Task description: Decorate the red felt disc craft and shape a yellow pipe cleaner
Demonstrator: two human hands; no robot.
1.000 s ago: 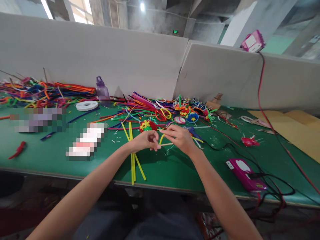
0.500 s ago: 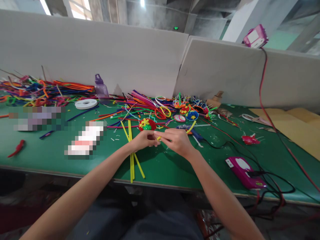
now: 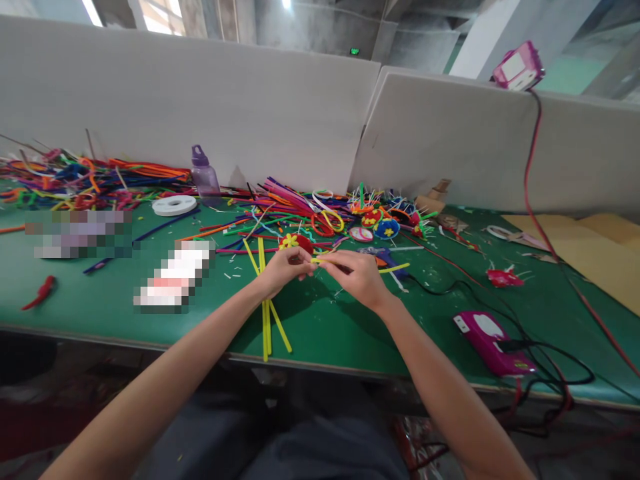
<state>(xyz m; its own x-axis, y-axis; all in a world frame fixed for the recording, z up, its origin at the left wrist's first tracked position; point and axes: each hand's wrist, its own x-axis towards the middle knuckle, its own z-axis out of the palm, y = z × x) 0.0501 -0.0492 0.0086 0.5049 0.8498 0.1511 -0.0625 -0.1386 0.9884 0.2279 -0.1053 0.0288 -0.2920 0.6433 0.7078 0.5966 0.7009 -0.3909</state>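
Observation:
Between my two hands is a yellow pipe cleaner (image 3: pixel 394 269), its free end sticking out to the right past my right hand. My left hand (image 3: pixel 286 269) pinches it at the left end, and the fingers of my right hand (image 3: pixel 357 275) are closed on it close by. Just behind my left hand lies a red pipe-cleaner piece with a yellow flower (image 3: pixel 291 242), partly covered by the fingers. Several straight yellow pipe cleaners (image 3: pixel 267 327) lie crossed on the table beside my left wrist. A blue glue gun (image 3: pixel 387 259) rests behind my right hand.
Heaps of coloured pipe cleaners (image 3: pixel 150 172) line the back of the green table (image 3: pixel 325 333). A purple bottle (image 3: pixel 204 177) and a white spool (image 3: pixel 174 205) stand left. Decorated flower pieces (image 3: pixel 387 229) sit behind. A magenta power box (image 3: pixel 493 343) with cables is at right.
The yellow pipe cleaner's free end has swung down from pointing up-right to nearly level. My hands have risen slightly, and the fingers have shifted on it.

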